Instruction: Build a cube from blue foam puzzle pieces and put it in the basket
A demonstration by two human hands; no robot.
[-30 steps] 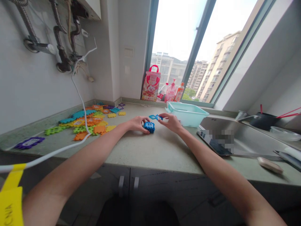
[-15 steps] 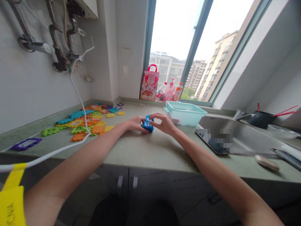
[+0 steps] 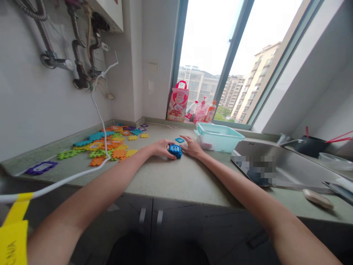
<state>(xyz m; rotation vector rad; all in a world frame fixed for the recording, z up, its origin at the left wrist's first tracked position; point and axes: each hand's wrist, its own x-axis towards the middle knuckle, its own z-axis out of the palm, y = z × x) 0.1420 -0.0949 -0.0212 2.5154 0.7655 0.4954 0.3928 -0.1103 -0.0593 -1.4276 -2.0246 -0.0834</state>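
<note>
My left hand point(image 3: 163, 148) is closed around a small blue stack of interlocking foam-like puzzle tiles point(image 3: 175, 150) with a pale pattern on top. It rests low on the counter. Just behind the stack, a single blue puzzle tile point(image 3: 179, 140) lies flat. My right hand point(image 3: 192, 147) is right beside that tile and the stack, fingers stretched out and apart. Whether its fingertips touch the tile I cannot tell. More puzzle tiles in orange point(image 3: 119, 154), yellow, green and teal are spread in a loose heap to the left, with a purple tile point(image 3: 41, 167) apart from them.
A turquoise plastic bin point(image 3: 219, 138) stands behind my right hand, beside the steel sink point(image 3: 292, 165). A dark flat device point(image 3: 252, 173) lies at the sink's edge. A white cable point(image 3: 82, 170) crosses the left side. Bottles point(image 3: 201, 111) and a bag stand by the window.
My right hand has come away from the blue stack, lower and a little to the right. A single blue tile now shows flat behind the stack. The whole view has shifted slightly.
</note>
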